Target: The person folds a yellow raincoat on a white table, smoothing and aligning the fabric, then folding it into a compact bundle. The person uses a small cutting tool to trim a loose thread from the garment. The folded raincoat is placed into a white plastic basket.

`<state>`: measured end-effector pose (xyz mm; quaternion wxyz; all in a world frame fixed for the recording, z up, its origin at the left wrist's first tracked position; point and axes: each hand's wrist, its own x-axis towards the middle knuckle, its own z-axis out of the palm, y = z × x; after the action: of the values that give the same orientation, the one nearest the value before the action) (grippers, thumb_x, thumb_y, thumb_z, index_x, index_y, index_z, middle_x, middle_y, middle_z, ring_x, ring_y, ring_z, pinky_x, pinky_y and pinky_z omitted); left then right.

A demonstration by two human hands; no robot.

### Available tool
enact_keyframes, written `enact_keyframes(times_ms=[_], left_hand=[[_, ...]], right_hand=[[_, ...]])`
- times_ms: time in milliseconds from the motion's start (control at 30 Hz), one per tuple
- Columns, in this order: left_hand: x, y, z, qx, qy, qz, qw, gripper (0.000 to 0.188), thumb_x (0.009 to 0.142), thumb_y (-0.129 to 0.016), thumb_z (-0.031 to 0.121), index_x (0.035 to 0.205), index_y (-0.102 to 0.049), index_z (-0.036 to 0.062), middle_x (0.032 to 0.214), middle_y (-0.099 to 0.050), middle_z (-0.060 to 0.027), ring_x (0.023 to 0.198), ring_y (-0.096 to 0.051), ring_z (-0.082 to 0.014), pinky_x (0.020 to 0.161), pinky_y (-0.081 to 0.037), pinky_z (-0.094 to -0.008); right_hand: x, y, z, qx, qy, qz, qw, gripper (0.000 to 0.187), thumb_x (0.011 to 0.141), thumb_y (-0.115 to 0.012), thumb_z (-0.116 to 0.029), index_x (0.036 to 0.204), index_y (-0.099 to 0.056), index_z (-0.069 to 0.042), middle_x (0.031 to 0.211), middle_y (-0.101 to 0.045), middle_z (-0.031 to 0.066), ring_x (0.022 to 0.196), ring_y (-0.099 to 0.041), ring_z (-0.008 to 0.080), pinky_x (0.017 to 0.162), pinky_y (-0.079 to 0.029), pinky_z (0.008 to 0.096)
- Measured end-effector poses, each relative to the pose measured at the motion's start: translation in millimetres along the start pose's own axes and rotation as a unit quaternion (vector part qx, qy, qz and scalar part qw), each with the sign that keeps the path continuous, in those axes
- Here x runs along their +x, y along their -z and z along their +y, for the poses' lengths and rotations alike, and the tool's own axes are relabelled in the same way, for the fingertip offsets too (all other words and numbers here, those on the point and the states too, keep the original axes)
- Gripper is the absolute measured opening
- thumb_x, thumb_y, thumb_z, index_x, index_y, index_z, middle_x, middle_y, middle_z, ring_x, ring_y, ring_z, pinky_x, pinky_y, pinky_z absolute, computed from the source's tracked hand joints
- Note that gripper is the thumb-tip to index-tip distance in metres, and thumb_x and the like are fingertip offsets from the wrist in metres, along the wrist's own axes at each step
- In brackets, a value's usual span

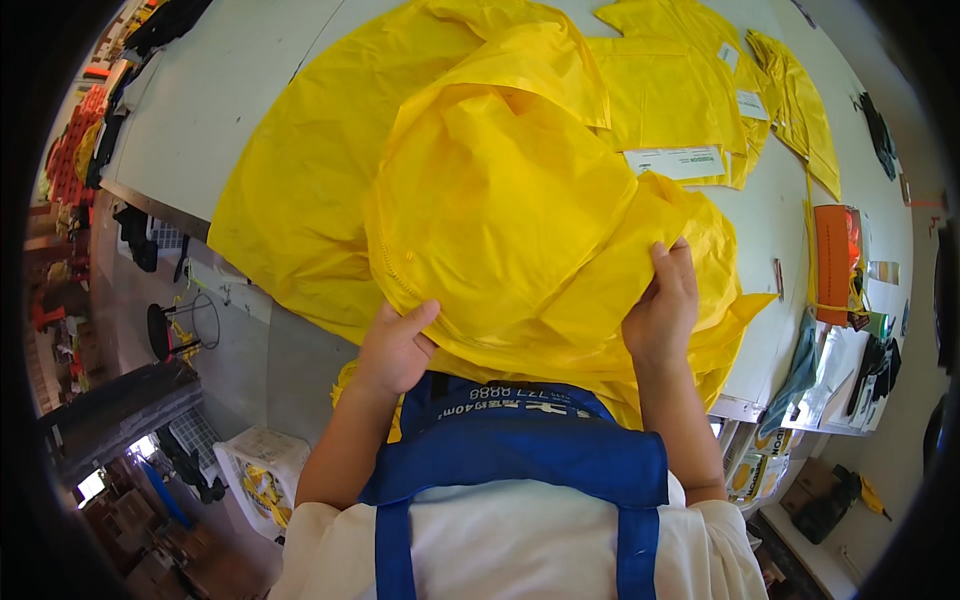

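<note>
A bright yellow raincoat (500, 210) of thin, smooth material lies spread across the table in front of me, its hood-like rounded part uppermost and creased. At its near left edge, beside a toothed line that looks like a zipper, my left hand (400, 348) grips the material between thumb and fingers. Over on the right side, my right hand (664, 305) pinches a raised fold of the same raincoat, its fingertips partly behind the fabric. The raincoat's near edge hangs toward my blue apron (520, 455).
Folded yellow garments (670, 100) with white labels lie at the back right of the white table (240, 80). An orange box (832, 262) stands at the right edge. Lower left are a round stool (160, 332) and a white plastic basket (262, 455) on the floor.
</note>
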<state>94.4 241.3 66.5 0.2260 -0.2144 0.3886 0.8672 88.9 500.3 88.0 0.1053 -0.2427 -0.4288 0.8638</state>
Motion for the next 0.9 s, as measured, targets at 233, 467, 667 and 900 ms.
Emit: enact_keyframes(times_ms=[233,467,667,900], left_hand=[[14.0,-0.5,6.1,0.601,-0.378,0.101,0.697,0.069,0.075,-0.064,0.003,0.137,-0.035,0.0081,0.137,-0.038,-0.0126,0.119,-0.041,-0.0252,0.092,-0.039,-0.0350],[36.1,-75.3,-9.2,0.620,-0.381,-0.082,0.681,0.057,0.071,-0.069,0.002,0.125,-0.049,0.0059,0.119,-0.051,-0.0138,0.108,-0.051,-0.0284,0.089,-0.042,-0.0340],[62.8,-101.8,-19.3,0.642,-0.411,-0.129,0.635,0.040,0.069,-0.070,-0.001,0.107,-0.058,0.0063,0.104,-0.056,-0.0108,0.092,-0.057,-0.0257,0.076,-0.048,-0.0313],[74.6,-91.9,-14.7,0.595,-0.328,-0.131,0.722,0.026,0.075,-0.068,-0.001,0.099,-0.059,0.0043,0.094,-0.058,-0.0096,0.080,-0.059,-0.0180,0.067,-0.048,-0.0263]], right_hand=[[-46.1,41.4,48.6,-0.463,0.205,-0.176,0.844,0.023,0.085,-0.062,-0.003,0.098,-0.043,-0.002,0.072,-0.059,0.0118,0.057,-0.060,0.0233,0.051,-0.048,0.0309],[-48.2,34.0,46.7,-0.477,0.274,-0.228,0.803,0.027,0.080,-0.067,-0.002,0.094,-0.044,-0.001,0.068,-0.059,0.0149,0.057,-0.061,0.0315,0.050,-0.047,0.0358],[-50.1,36.7,47.3,-0.483,0.270,-0.233,0.799,0.028,0.079,-0.067,0.000,0.094,-0.044,0.000,0.067,-0.058,0.0149,0.056,-0.060,0.0318,0.050,-0.048,0.0356],[-46.6,50.7,59.3,-0.387,0.188,-0.199,0.880,0.023,0.085,-0.061,-0.004,0.101,-0.044,-0.004,0.079,-0.060,0.0120,0.064,-0.061,0.0227,0.055,-0.049,0.0311]])
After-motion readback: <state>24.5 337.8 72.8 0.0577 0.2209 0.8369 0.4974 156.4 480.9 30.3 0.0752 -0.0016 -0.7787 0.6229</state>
